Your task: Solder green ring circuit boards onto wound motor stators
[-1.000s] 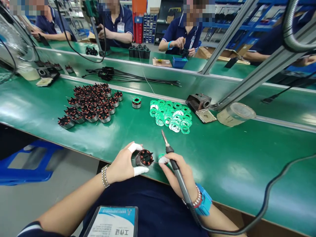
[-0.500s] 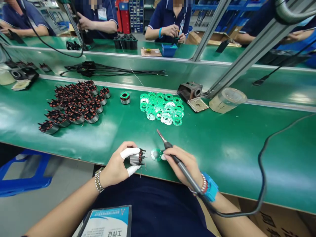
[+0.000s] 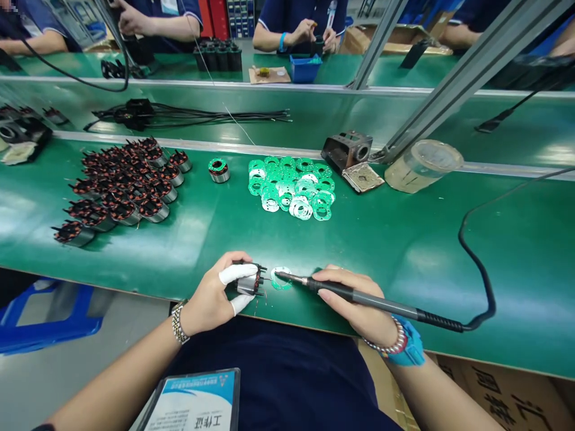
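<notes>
My left hand, with white finger cots on thumb and forefinger, is closed around a motor stator. The stator lies on its side, its black pins and copper windings facing right and thin wires trailing from it. In my right hand is a soldering iron, pointing left. Its tip is over a ring-shaped green circuit board just right of the stator's pins; whether it touches the board I cannot tell. A loose pile of similar ring boards lies farther back.
Several stators stand grouped at the left; one stator with a board on top stands apart. A soldering iron stand, sponge and plastic tub are at the back right. The iron's cord curves across the right side.
My right hand has moved right and let go of the ring board. The iron has swung from pointing up and away to pointing left over the board. My left hand still holds the stator.
</notes>
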A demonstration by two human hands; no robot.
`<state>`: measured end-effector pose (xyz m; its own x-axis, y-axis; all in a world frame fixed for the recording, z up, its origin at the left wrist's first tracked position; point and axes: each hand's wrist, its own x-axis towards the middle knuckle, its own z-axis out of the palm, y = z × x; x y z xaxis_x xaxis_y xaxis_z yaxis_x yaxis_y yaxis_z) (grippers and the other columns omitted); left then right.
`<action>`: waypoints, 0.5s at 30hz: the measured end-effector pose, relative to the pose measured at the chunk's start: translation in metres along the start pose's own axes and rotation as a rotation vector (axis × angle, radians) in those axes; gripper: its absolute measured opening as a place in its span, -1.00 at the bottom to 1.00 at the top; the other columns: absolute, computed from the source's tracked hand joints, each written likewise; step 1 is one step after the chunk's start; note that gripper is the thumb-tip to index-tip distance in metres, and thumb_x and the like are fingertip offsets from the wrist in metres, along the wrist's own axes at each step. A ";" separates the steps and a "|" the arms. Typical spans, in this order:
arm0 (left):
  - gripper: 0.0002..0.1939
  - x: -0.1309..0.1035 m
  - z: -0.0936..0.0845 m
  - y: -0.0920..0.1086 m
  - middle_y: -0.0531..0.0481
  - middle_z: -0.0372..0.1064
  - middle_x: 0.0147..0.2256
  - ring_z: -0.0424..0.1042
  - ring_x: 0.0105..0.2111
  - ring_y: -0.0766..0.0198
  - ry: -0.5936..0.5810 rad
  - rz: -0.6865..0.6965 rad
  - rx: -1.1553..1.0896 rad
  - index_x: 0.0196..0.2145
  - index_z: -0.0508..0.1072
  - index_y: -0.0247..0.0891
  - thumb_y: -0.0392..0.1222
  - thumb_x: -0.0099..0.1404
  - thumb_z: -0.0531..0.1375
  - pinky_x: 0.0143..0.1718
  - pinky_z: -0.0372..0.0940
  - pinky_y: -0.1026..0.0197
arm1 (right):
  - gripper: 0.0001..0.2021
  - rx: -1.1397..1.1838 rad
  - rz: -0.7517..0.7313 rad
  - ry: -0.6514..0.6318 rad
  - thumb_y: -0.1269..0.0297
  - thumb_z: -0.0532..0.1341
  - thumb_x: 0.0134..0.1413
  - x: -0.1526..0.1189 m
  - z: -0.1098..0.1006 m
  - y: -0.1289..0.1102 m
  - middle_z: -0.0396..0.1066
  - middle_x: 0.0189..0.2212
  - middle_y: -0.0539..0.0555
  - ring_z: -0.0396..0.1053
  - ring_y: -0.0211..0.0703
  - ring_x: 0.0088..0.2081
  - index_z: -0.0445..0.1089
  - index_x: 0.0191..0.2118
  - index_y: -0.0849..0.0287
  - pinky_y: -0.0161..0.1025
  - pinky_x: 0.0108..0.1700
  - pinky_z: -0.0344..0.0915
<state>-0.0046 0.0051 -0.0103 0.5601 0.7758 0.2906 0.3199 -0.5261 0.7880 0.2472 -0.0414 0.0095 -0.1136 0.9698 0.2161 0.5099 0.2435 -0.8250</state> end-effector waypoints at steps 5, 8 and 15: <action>-0.61 0.000 0.001 0.001 -0.10 0.20 -0.12 0.33 -0.16 0.23 -0.003 0.002 0.008 -0.11 0.26 -0.15 -0.38 0.09 0.17 -0.21 0.34 0.16 | -0.88 0.036 -0.038 -0.039 0.30 0.15 0.01 0.002 0.000 -0.003 0.47 -0.48 0.03 0.41 -0.22 -0.44 0.43 -0.38 0.12 -0.28 -0.32 0.38; -0.61 0.001 0.001 0.001 -0.09 0.19 -0.12 0.33 -0.18 0.24 -0.006 -0.004 0.014 -0.11 0.26 -0.16 -0.39 0.09 0.16 -0.21 0.34 0.17 | -0.88 0.043 -0.038 -0.058 0.31 0.15 0.00 0.003 0.001 -0.003 0.47 -0.49 0.02 0.41 -0.22 -0.44 0.43 -0.38 0.13 -0.28 -0.34 0.38; -0.59 0.001 0.001 0.000 -0.08 0.19 -0.12 0.33 -0.20 0.26 -0.003 0.001 0.003 -0.10 0.26 -0.15 -0.42 0.08 0.16 -0.21 0.34 0.17 | -0.89 0.090 -0.057 -0.079 0.37 0.17 -0.01 0.003 0.002 -0.002 0.47 -0.48 0.02 0.40 -0.25 -0.43 0.44 -0.35 0.14 -0.32 -0.35 0.36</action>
<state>-0.0032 0.0055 -0.0103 0.5629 0.7742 0.2893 0.3214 -0.5275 0.7864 0.2443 -0.0391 0.0112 -0.2091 0.9516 0.2253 0.4223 0.2957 -0.8569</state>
